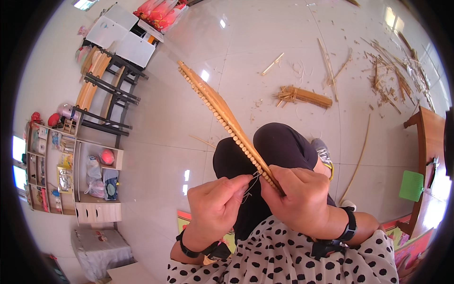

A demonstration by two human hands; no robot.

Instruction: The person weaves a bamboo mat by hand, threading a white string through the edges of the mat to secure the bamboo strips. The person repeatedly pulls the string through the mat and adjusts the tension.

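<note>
Clamping near end of row of bound sticks between right hand's thumb and fingers | pinching pale string at its edge with left hand's fingertips | slanting over dark-trousered knees toward 11 o'clock | showing stick bundle on floor, 2 o'clock.

Worn on the person's head, the left fisheye camera looks steeply down and forward. The left hand, toward half past six, and the right hand, toward four o'clock, are near it; the floor lies farther off, and the shelf unit near nine curves with the rim.
</note>
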